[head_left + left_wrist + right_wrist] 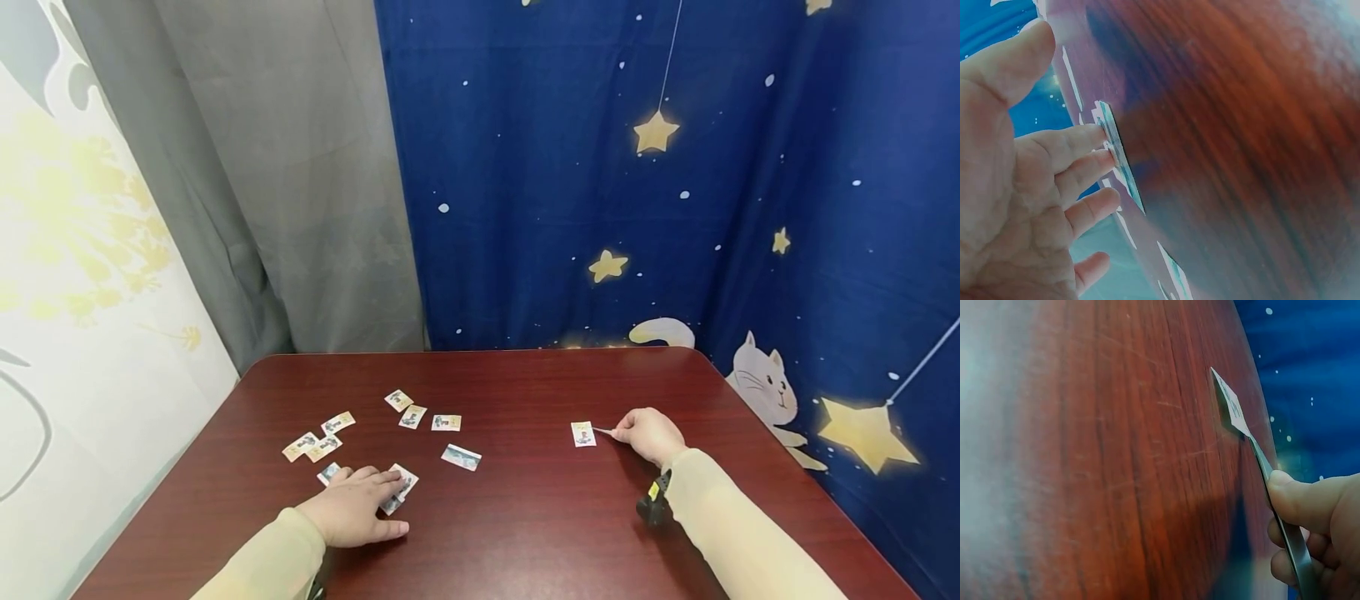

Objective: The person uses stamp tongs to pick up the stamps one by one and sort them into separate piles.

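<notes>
In my right hand (pixel 651 435) a pair of metal tweezers (pixel 1298 555) is pinched between thumb and fingers. Their tips grip the edge of a small printed card (pixel 582 434), which appears lifted off the tabletop in the right wrist view, with a shadow beneath. My left hand (pixel 355 510) lies with fingers spread, its fingertips touching a small group of overlapping cards (pixel 407 480) at the left of the table. Part of that group is hidden under the fingers. A bluish card (pixel 328 473) shows just beyond the left hand.
Several more small cards lie on the dark red wooden table (pixel 525 533): a bluish one (pixel 461 457), a yellow-and-white one (pixel 446 422), and others farther left, some overlapping (pixel 324 447). Behind the table's far edge hang grey and blue curtains (pixel 525 208).
</notes>
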The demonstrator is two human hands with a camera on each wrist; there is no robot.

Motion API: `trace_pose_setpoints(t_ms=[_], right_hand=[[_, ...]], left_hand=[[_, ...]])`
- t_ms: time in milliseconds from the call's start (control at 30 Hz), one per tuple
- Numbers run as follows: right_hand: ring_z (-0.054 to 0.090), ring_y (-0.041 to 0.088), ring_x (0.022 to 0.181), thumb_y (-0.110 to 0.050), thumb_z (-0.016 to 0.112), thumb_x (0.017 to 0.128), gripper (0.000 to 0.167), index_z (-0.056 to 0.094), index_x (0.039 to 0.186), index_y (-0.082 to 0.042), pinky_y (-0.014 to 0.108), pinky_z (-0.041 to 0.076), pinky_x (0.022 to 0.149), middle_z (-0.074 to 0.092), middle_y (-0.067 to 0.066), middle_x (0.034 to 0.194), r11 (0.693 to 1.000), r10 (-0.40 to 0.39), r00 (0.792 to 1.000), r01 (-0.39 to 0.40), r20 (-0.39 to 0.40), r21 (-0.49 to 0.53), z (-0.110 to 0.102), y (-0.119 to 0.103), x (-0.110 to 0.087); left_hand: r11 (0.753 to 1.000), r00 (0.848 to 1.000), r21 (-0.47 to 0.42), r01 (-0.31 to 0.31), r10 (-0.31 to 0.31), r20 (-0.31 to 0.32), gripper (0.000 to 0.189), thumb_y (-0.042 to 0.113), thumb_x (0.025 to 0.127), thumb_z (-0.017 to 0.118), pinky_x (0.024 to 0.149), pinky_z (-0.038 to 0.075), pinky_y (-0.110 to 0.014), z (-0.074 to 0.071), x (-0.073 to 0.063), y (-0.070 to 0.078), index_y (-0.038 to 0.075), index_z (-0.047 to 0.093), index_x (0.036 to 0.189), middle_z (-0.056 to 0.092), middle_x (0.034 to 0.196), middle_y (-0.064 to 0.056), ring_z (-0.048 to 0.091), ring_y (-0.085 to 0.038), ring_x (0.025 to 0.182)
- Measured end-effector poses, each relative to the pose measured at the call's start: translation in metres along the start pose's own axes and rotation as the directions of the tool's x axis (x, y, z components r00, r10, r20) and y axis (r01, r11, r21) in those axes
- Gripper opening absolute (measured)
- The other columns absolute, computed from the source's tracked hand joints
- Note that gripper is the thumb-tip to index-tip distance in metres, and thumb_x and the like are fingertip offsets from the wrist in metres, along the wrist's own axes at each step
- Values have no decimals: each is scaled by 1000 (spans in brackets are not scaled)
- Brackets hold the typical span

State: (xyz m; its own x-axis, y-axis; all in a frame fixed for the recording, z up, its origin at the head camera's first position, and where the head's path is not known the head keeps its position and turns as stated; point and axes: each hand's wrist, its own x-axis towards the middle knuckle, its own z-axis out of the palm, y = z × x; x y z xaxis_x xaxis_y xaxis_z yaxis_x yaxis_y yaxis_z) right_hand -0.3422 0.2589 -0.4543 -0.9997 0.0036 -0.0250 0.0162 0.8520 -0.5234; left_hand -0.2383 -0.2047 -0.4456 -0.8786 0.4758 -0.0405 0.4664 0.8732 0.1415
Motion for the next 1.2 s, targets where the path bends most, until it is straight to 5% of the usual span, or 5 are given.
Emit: trace_pose_setpoints(t_ms=[367, 567, 1200], right_hand=[[54, 16, 69, -24, 70, 87, 12, 72, 79, -14, 38, 45, 67, 65, -3, 78, 994, -44, 999, 42, -20, -104, 0, 3, 17], [55, 15, 70, -25, 70, 87, 12, 72, 80, -14, 40, 46, 69, 66, -3, 79, 991, -49, 999, 46, -20, -129, -1, 3, 17], [55, 16, 71, -26, 71, 86, 13, 73, 82, -14, 38, 46, 69, 66, -2, 82, 995, -77, 996, 74, -51, -61, 2, -2, 11]], left_hand=[[999, 998, -7, -40, 40, 39, 73, 64, 82, 60, 98, 29, -61, 1, 1, 2, 14, 57, 136, 49, 143, -5, 42, -28, 128], [999, 999, 6, -44, 44, 32, 71, 64, 82, 61, 96, 31, -58, 1, 2, 4, 16, 59, 134, 51, 133, -4, 44, -28, 121], [995, 992, -63, -78, 84, 94, 76, 61, 83, 62, 108, 26, -56, 3, 3, 8, 9, 52, 139, 45, 146, -9, 38, -36, 135]])
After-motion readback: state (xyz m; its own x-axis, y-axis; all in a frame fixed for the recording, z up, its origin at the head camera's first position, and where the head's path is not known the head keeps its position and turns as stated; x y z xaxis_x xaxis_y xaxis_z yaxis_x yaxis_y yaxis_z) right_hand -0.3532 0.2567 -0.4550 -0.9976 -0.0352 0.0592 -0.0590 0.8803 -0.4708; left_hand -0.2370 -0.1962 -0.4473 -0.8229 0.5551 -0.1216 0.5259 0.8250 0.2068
